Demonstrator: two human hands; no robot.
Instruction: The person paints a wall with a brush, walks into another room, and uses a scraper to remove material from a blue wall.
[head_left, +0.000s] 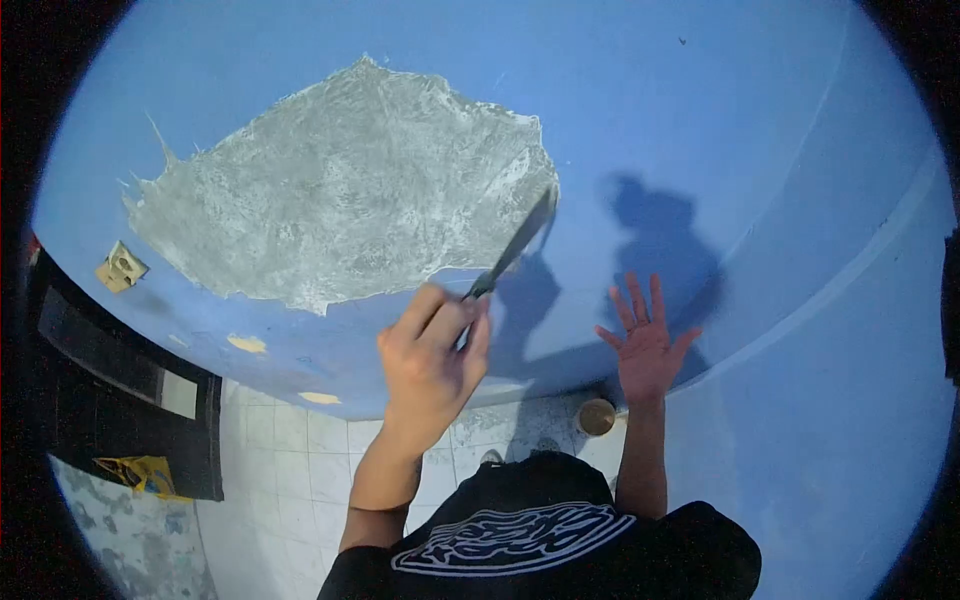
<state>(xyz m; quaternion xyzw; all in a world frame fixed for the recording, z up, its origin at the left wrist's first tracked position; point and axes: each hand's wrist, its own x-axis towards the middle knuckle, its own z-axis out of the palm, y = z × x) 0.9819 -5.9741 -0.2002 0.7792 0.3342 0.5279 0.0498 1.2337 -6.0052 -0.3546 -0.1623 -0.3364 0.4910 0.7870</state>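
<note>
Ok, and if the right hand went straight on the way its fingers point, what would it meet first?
Probably the blue wall, in the patch of shadow. Nothing shows between the wall and the right hand, though one view leaves the gap's depth unclear.

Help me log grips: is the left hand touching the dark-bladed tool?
Touching. The head view shows the fingers and thumb of the left hand closed on the near end of the dark-bladed tool, whose blade sticks out beyond them.
</note>
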